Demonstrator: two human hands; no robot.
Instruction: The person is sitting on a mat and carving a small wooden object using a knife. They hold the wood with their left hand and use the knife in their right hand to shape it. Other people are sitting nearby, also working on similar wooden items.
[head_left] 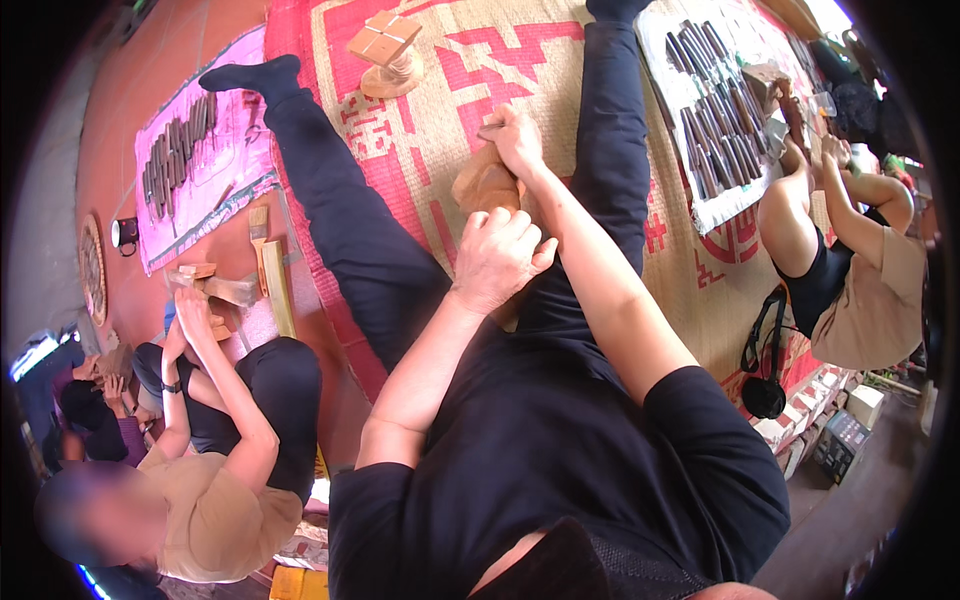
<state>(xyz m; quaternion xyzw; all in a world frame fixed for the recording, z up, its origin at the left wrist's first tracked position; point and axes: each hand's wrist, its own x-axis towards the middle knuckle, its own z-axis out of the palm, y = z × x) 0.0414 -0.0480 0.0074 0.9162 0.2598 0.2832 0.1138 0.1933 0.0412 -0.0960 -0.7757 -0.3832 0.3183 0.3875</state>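
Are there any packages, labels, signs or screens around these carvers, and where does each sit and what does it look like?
Small boxes: a stacked row at the lower right, beside the woven mat; white with red.
Dark device: on the floor right of those boxes; flat, blackish, with a small lit panel, possibly a screen, too small to tell.
Pale box: just above that device; cream-coloured, roughly cubic.
No signs or separate labels can be made out.

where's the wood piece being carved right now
In the head view the wood piece sits at upper centre, between the person's outstretched legs on the woven mat. The right hand grips its top, and the left hand is fisted just below it.
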